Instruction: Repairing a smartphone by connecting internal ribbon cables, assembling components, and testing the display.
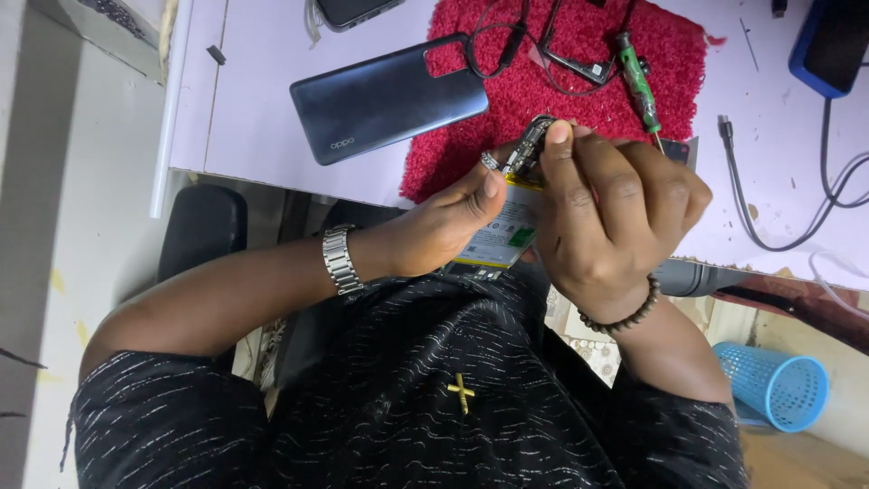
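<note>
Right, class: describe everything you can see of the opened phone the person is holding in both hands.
The opened phone has its back cover off, baring a pale battery with a green patch and a dark circuit board at its top end. It is held tilted above the person's lap, at the table's near edge. The left hand grips its left side, thumb pressing near the board; the right hand wraps the right side, a fingertip on the top. Its lower end is hidden.
</note>
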